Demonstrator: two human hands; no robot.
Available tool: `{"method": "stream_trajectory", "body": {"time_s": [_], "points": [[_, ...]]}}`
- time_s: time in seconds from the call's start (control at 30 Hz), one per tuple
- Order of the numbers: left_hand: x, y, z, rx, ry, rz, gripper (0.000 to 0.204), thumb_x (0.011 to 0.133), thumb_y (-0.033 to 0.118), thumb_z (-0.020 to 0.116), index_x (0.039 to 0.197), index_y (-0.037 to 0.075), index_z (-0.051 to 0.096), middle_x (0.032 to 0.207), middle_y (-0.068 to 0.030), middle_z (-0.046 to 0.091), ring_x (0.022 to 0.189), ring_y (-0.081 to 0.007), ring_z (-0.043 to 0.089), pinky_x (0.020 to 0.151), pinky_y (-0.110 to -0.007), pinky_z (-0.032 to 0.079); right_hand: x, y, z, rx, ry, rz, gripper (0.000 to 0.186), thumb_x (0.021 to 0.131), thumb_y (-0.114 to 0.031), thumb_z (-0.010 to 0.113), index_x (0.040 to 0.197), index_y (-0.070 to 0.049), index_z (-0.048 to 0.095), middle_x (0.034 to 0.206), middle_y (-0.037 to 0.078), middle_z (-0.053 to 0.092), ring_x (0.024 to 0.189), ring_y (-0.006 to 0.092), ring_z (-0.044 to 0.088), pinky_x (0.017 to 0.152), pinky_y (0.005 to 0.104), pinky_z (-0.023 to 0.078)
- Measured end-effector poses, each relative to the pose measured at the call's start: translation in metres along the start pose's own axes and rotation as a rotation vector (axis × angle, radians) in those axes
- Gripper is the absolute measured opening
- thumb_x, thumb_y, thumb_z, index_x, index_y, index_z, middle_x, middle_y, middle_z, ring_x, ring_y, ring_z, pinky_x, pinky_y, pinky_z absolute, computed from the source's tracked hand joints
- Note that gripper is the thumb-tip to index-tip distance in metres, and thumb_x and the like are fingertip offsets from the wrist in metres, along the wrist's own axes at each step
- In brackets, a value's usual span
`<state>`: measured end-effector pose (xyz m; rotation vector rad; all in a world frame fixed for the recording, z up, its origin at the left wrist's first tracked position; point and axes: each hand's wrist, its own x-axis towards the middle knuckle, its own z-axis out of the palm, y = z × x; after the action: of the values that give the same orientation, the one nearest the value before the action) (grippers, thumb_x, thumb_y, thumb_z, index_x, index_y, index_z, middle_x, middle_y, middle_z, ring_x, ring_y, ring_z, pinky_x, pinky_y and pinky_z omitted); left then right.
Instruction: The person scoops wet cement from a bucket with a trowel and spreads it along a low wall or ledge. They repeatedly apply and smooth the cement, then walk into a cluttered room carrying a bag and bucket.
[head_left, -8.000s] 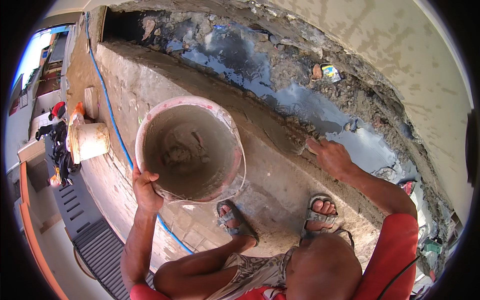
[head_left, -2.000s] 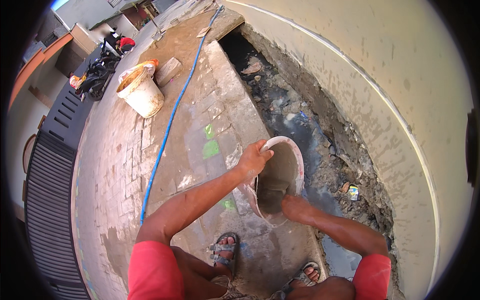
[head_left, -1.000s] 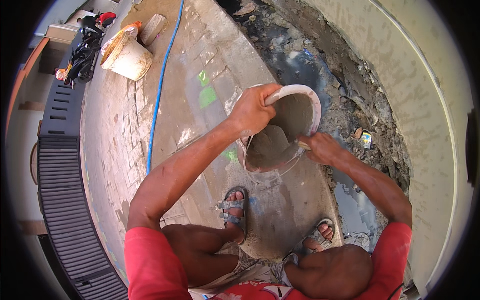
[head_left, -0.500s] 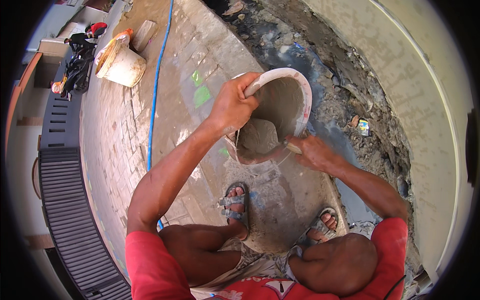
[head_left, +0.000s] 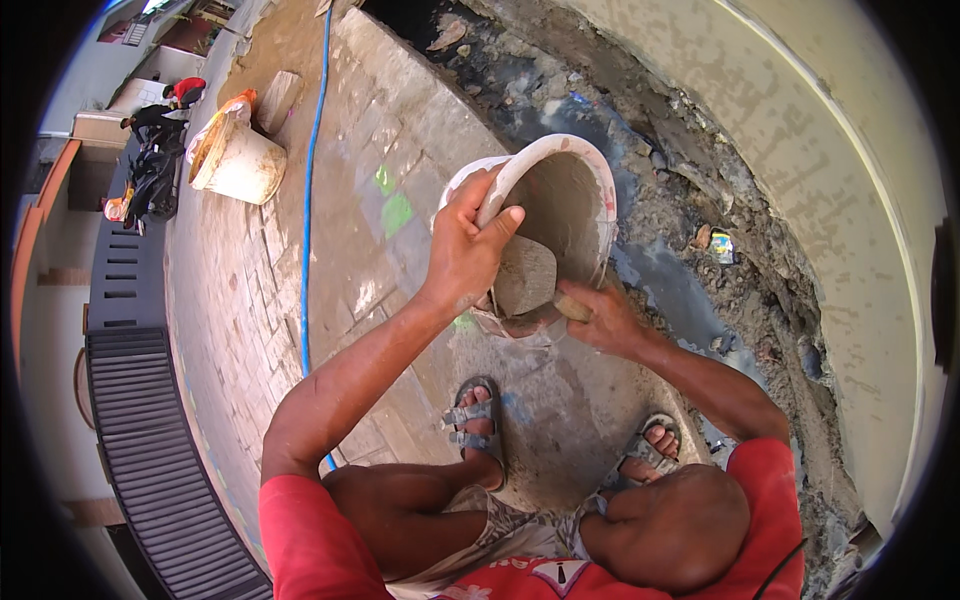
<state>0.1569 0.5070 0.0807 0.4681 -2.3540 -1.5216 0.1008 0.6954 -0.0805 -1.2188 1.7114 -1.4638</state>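
Observation:
A white bucket (head_left: 606, 178) is tilted in front of me, its inner wall coated with wet grey mortar (head_left: 562, 203). My left hand (head_left: 462, 248) is closed around the bucket's near-left rim, the thumb lying over the edge. My right hand (head_left: 612, 320) is wrapped round the short handle of a trowel. The mortar-smeared trowel blade (head_left: 526, 280) lies inside the bucket mouth, close to my left thumb. The bucket's bottom and any deeper mortar are hidden.
An open ditch (head_left: 668, 275) with dark water and rubble runs along the right, beside a pale wall (head_left: 850, 200). A blue hose (head_left: 312, 190) crosses the paving on my left. Farther off stand another dirty white bucket (head_left: 245, 165), a motorbike (head_left: 152, 180) and people.
The bucket has tipped and turned slightly in my left hand, whose thumb now shows over the rim. My right hand has shifted a little left and nearer, and the blade is turned differently.

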Motion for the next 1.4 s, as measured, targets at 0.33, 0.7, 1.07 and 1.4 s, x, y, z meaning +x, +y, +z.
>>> {"method": "stream_trajectory", "body": {"time_s": [0.33, 0.7, 1.07, 1.4], "points": [[-0.003, -0.025, -0.027, -0.184, 0.150, -0.125, 0.048, 0.093, 0.028, 0.064, 0.129, 0.000, 0.049, 0.111, -0.0029, 0.060, 0.097, -0.0090, 0.053, 0.085, -0.025, 0.043, -0.024, -0.014, -0.049, 0.040, 0.073, 0.229, 0.055, 0.074, -0.002, 0.060, 0.128, -0.004, 0.056, 0.095, 0.019, 0.067, 0.081, 0.0272, 0.068, 0.074, 0.0345, 0.051], [-0.028, -0.040, -0.047, -0.119, 0.055, -0.312, 0.042, 0.092, 0.021, 0.064, 0.128, 0.004, 0.048, 0.118, -0.0076, 0.060, 0.105, -0.0158, 0.057, 0.092, -0.032, 0.046, -0.157, 0.072, -0.127, -0.213, 0.350, 0.331, 0.051, 0.072, -0.002, 0.064, 0.122, -0.006, 0.058, 0.102, 0.017, 0.067, 0.079, 0.0316, 0.067, 0.069, 0.0392, 0.052], [-0.027, -0.034, -0.036, -0.045, 0.034, -0.330, 0.047, 0.091, 0.022, 0.065, 0.130, 0.003, 0.047, 0.122, -0.0086, 0.058, 0.110, -0.0182, 0.054, 0.096, -0.035, 0.042, -0.275, 0.195, -0.110, -0.368, 0.239, 0.571, 0.055, 0.071, -0.014, 0.066, 0.125, -0.009, 0.056, 0.111, 0.018, 0.065, 0.092, 0.0350, 0.066, 0.085, 0.0428, 0.054], [-0.024, -0.029, -0.030, -0.027, 0.056, -0.349, 0.042, 0.091, 0.020, 0.064, 0.127, 0.004, 0.049, 0.119, -0.0075, 0.059, 0.109, -0.0175, 0.054, 0.096, -0.034, 0.043, -0.239, 0.198, -0.087, -0.645, -0.243, 0.693, 0.050, 0.090, -0.009, 0.053, 0.139, -0.015, 0.043, 0.118, 0.010, 0.057, 0.111, 0.0297, 0.056, 0.087, 0.0430, 0.052]]}}
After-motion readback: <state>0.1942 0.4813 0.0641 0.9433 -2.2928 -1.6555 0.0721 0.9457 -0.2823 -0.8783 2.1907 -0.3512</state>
